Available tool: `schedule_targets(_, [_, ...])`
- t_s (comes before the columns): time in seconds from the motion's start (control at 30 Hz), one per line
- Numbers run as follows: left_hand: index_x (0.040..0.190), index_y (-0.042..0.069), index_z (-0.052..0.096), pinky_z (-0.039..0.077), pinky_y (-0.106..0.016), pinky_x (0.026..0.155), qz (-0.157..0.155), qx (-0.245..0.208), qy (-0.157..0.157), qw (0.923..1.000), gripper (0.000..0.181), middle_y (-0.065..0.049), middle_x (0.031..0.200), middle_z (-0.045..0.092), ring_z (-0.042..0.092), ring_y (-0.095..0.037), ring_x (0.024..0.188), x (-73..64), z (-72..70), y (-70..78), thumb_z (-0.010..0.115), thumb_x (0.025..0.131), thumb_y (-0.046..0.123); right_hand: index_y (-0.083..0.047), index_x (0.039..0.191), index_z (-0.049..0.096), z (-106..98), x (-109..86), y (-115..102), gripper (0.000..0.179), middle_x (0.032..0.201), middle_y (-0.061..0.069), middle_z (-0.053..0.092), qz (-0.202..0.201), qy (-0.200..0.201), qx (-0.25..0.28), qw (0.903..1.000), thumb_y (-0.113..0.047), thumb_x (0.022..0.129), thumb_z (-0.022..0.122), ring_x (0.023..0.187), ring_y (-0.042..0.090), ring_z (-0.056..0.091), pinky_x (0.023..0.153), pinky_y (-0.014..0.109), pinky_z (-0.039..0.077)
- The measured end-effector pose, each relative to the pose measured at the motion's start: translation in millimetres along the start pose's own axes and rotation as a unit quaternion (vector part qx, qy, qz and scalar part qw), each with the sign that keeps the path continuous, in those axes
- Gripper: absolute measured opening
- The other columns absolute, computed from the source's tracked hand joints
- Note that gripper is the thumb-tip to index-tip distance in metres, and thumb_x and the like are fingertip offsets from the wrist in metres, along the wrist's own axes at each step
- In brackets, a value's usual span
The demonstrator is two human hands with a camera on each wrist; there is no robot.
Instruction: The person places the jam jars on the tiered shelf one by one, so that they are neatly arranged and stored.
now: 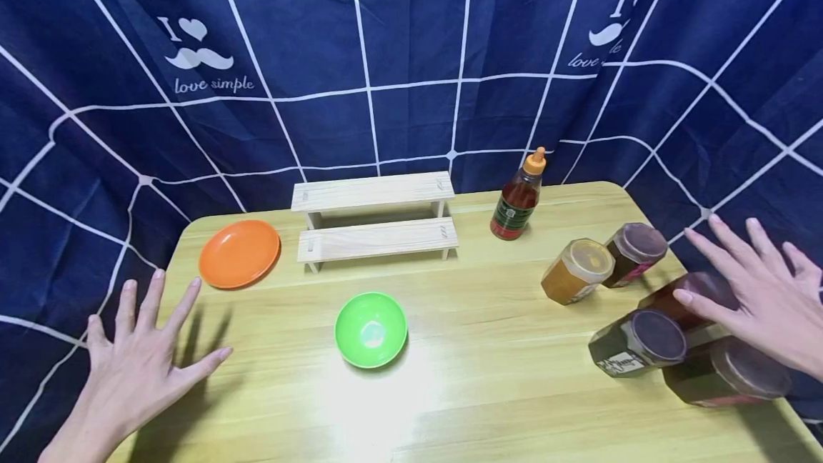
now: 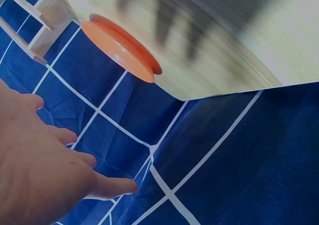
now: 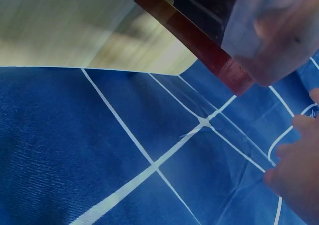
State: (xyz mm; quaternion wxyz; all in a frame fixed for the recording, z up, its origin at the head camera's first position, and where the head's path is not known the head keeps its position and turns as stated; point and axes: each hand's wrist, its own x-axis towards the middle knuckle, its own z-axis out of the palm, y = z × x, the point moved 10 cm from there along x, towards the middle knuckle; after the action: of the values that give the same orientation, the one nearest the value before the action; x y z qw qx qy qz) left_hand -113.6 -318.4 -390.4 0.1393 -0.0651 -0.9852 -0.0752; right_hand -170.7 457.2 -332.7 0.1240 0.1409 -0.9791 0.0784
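Note:
My left hand (image 1: pixel 138 359), fingers spread, hovers over the table's left side and casts a shadow there. Beyond its fingertips lies an orange plate (image 1: pixel 239 254), also in the left wrist view. My right hand (image 1: pixel 761 291) is spread too, above the jars at the right edge, and holds nothing. Under it, partly hidden, is a reddish-brown lidded jar (image 1: pixel 678 299); a large dark jar (image 1: pixel 726 377) stands nearer me. To their left is a dark jar with a white label (image 1: pixel 633 345). The right wrist view catches one jar's lid (image 3: pixel 274 35) close up.
A green bowl (image 1: pixel 371 329) sits mid-table, before a two-step wooden rack (image 1: pixel 376 240). Right of the rack stands an orange-capped sauce bottle (image 1: pixel 514 202), then a yellow-brown jar (image 1: pixel 572 274) and a dark jar (image 1: pixel 633 256). Blue checked cloth (image 1: pixel 411 41) hangs round the table.

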Motion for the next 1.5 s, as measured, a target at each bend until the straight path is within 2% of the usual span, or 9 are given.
schedule_targets(0.2, [0.175, 0.025, 0.026, -0.003, -0.089, 0.111, -0.005, -0.007, 0.001, 1.0, 0.121, -0.024, 0.179, 0.01, 0.002, -0.053, 0.162, 2.0, -0.2, -1.4, 0.079, 0.08, 0.077, -0.02, 0.175, 0.028, -5.1, -0.1, -1.6, 0.109, 0.182, 0.008, 0.009, 0.003, 0.016, 0.028, 0.9995, -0.037, 0.084, 0.086, 0.165, 0.042, -0.003, 0.123, 0.069, -0.014])
schedule_targets(0.3, [0.174, 0.02, 0.029, 0.01, -0.09, 0.109, -0.007, -0.013, 0.009, 0.9999, 0.123, -0.027, 0.176, 0.017, 0.01, -0.056, 0.16, 4.7, -2.0, -1.6, 0.081, 0.078, 0.076, -0.016, 0.172, 0.035, -11.5, -2.4, -4.4, 0.105, 0.18, 0.014, 0.017, -0.009, 0.049, 0.056, 0.9972, -0.031, 0.082, 0.087, 0.164, 0.045, 0.01, 0.127, 0.064, -0.005])
schedule_targets(0.4, [0.174, 0.017, 0.03, 0.028, -0.088, 0.098, -0.007, -0.024, 0.017, 0.9996, 0.126, -0.031, 0.172, 0.027, 0.022, -0.061, 0.154, 10.2, -3.8, -0.3, 0.085, 0.075, 0.074, -0.007, 0.165, 0.047, -22.1, -8.0, -5.2, 0.092, 0.175, 0.015, 0.033, -0.036, 0.115, 0.1, 0.9877, -0.038, 0.088, 0.086, 0.162, 0.032, 0.027, 0.13, 0.043, 0.01])
schedule_targets(0.57, [0.174, 0.017, 0.027, 0.038, -0.084, 0.081, -0.01, -0.065, 0.023, 0.9976, 0.127, -0.036, 0.162, 0.037, 0.035, -0.066, 0.141, 23.9, -5.1, 4.2, 0.091, 0.075, 0.064, 0.005, 0.156, 0.053, -32.3, -23.7, -4.6, 0.084, 0.168, -0.008, 0.044, -0.06, 0.182, 0.174, 0.9659, -0.044, 0.094, 0.081, 0.153, 0.003, 0.036, 0.122, 0.022, 0.018])
schedule_targets(0.73, [0.175, 0.015, 0.024, 0.037, -0.084, 0.092, -0.003, -0.147, 0.025, 0.9888, 0.122, -0.036, 0.159, 0.042, 0.042, -0.064, 0.137, 39.3, 0.1, 19.1, 0.094, 0.081, 0.049, 0.005, 0.16, 0.049, -30.1, -42.2, -2.3, 0.08, 0.158, -0.019, 0.049, -0.022, 0.192, 0.232, 0.9532, -0.002, 0.084, 0.075, 0.142, -0.002, 0.044, 0.12, 0.016, 0.022])
schedule_targets(0.97, [0.177, 0.018, 0.009, 0.033, -0.083, 0.106, -0.037, -0.245, -0.029, 0.9685, 0.117, -0.025, 0.175, 0.026, 0.033, -0.055, 0.153, 62.2, 24.4, 42.0, 0.085, 0.095, 0.047, 0.008, 0.16, 0.046, -22.9, -58.1, -0.8, 0.078, 0.156, -0.008, 0.057, 0.005, 0.211, 0.31, 0.9269, 0.016, 0.084, 0.063, 0.134, -0.003, 0.055, 0.11, 0.009, 0.032])
schedule_targets(1.17, [0.178, 0.025, 0.007, 0.038, -0.079, 0.108, -0.043, -0.301, -0.039, 0.9517, 0.111, -0.02, 0.176, 0.026, 0.035, -0.05, 0.154, 86.8, 44.4, 57.3, 0.082, 0.098, 0.045, 0.013, 0.158, 0.042, -13.3, -78.3, -0.5, 0.072, 0.154, 0.003, 0.061, 0.011, 0.241, 0.363, 0.9001, 0.024, 0.088, 0.057, 0.135, 0.004, 0.06, 0.11, 0.014, 0.039])
schedule_targets(1.4, [0.177, 0.02, 0.005, 0.043, -0.077, 0.104, -0.029, -0.294, -0.03, 0.955, 0.119, -0.024, 0.174, 0.03, 0.043, -0.05, 0.148, 110.3, 65.1, 74.9, 0.088, 0.093, 0.037, 0.007, 0.158, 0.047, 13.1, -111.0, 25.2, 0.071, 0.155, 0.005, 0.059, 0.125, 0.297, 0.365, 0.8733, 0.02, 0.089, 0.059, 0.14, 0.014, 0.055, 0.109, 0.015, 0.038])
schedule_targets(1.5, [0.177, 0.018, 0.002, 0.045, -0.077, 0.101, -0.015, -0.298, -0.038, 0.9537, 0.125, -0.029, 0.169, 0.033, 0.044, -0.051, 0.147, 118.2, 75.2, 84.2, 0.092, 0.091, 0.033, 0.008, 0.156, 0.049, 24.9, -121.2, 30.1, 0.073, 0.153, 0.008, 0.058, 0.143, 0.315, 0.425, 0.8364, 0.023, 0.086, 0.06, 0.139, 0.016, 0.055, 0.109, 0.014, 0.038])
